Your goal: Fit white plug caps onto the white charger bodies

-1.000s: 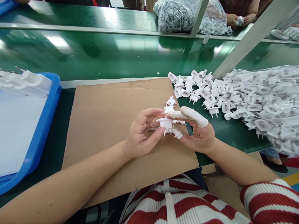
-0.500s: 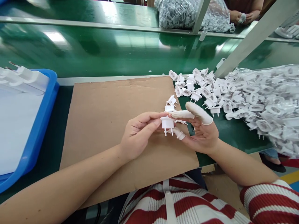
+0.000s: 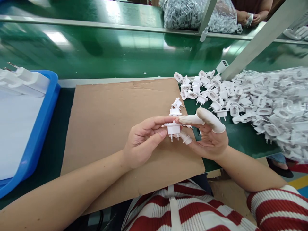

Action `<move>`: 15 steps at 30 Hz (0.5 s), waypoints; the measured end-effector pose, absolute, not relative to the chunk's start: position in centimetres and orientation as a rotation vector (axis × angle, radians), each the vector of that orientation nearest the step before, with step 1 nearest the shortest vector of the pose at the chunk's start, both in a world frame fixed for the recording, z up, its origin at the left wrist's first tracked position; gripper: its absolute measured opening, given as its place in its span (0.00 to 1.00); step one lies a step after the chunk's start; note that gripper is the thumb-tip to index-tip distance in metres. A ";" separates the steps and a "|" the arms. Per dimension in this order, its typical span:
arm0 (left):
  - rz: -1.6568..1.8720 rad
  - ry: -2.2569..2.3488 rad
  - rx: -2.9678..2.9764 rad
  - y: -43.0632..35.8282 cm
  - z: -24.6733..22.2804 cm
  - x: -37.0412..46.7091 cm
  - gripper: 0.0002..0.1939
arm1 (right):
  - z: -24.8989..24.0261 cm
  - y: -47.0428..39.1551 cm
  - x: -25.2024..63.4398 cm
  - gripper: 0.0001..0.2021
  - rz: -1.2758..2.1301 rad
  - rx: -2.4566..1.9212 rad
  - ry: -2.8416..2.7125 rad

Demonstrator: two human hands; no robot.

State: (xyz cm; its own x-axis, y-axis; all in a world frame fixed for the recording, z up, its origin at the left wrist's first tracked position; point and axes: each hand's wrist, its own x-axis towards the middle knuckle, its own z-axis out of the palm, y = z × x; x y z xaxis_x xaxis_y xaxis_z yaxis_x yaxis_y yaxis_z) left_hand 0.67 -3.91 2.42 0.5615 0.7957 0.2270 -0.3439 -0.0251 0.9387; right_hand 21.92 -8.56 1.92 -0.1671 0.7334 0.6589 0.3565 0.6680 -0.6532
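Observation:
A white two-pin plug piece [image 3: 173,129] is held between my two hands over the cardboard sheet [image 3: 115,112], its metal pins pointing towards me. My left hand [image 3: 144,139] is closed on it, with index fingertip along its far side and thumb at its left edge. From the right, my right hand [image 3: 209,138] pinches the same piece between index finger and thumb. White finger cots cover its thumb and some fingers; one covered finger stands raised. Just beyond the fingertips, another plug piece [image 3: 175,111] and a tilted plug piece [image 3: 177,103] lie on the cardboard.
Loose white plug pieces [image 3: 223,93] are heaped at the right, spilling from a clear bag [image 3: 293,112]. A blue tray [image 3: 54,86] with white adapters [image 3: 29,81] stands at the left. Behind runs a green conveyor [image 3: 101,54] carrying a white housing [image 3: 221,66]. A co-worker's hands [image 3: 250,18] work beyond.
The held plug piece has shifted slightly right and towards me, and my right hand has moved a little right. White housings on the conveyor have travelled left.

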 end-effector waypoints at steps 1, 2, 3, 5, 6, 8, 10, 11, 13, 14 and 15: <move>0.960 0.434 1.303 -3.9 2.4 0.7 0.15 | 1.9 -8.6 21.9 0.43 0.424 -0.872 -1.775; 0.963 0.427 1.309 -3.9 2.3 0.7 0.15 | 1.9 -8.5 22.0 0.43 0.427 -0.869 -1.778; 0.967 0.424 1.316 -3.9 2.3 0.7 0.15 | 1.9 -8.5 22.0 0.43 0.431 -0.865 -1.778; 0.978 0.426 1.331 -3.9 2.2 0.7 0.16 | 1.9 -8.5 22.0 0.43 0.445 -0.856 -1.776; 0.983 0.425 1.335 -3.9 2.2 0.7 0.16 | 1.8 -8.5 22.0 0.44 0.452 -0.849 -1.775; 0.984 0.420 1.336 -4.0 2.2 0.8 0.15 | 1.7 -8.5 22.1 0.44 0.460 -0.850 -1.775; 0.988 0.420 1.340 -4.1 2.3 1.1 0.16 | 1.3 -8.6 22.0 0.44 0.445 -0.884 -1.775; 0.996 0.433 1.340 -4.2 2.3 1.2 0.17 | 1.1 -8.7 22.0 0.44 0.424 -0.909 -1.777; 1.017 0.486 1.328 -4.4 2.2 1.6 0.18 | 0.7 -8.8 22.0 0.43 0.371 -0.949 -1.788; 1.021 0.517 1.317 -4.4 2.2 1.7 0.17 | 0.5 -8.8 22.0 0.43 0.346 -0.962 -1.792; 1.025 0.542 1.304 -4.4 2.1 1.9 0.15 | 0.4 -8.7 21.9 0.43 0.327 -0.971 -1.798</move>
